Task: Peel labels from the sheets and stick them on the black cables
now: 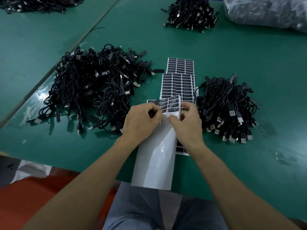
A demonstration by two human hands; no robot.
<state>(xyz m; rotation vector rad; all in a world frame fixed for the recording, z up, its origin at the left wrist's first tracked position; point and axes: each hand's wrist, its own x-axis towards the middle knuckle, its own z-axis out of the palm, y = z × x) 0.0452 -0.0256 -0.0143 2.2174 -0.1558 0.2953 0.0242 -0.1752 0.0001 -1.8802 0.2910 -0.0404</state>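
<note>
Hands meet above the near edge of a green, felt-like tabletop [249,55], both working on one label sheet [154,163]. The sheet is a long strip of glossy white backing, stripped bare over most of its length. It bows up off the surface and hangs past the tabletop's edge toward grey-trousered knees [149,213]. A few labels [172,103] are left at its curled top end, small black rectangles with fine white print.

The left hand [141,120] has its fingers curled, and its grip pinches a small shiny black piece [151,113] against the sheet's left edge. Whether that piece belongs to a cable cannot be told. The right hand [186,120] pinches the sheet: its thumb lies flat on the white face and its fingers wrap behind the right edge.

Two full sheets [179,83] lie flat beyond the hands, overlapping, with three columns of black labels on each. Another sheet [180,149] shows under the right wrist.

A large loose heap of black cables [93,87] lies left of the sheets, a tangle of thin matte cords with boxy metal-tipped plugs. A tighter bundle [227,103] lies to the right, its plugs fanned toward the near side. Another pile [191,14] lies well apart at the far side, beside a crinkled clear plastic bag [265,10] of dark contents. One more pile [33,4] is cut off at the top left corner. A pale seam [93,29] runs diagonally across the tabletop.
</note>
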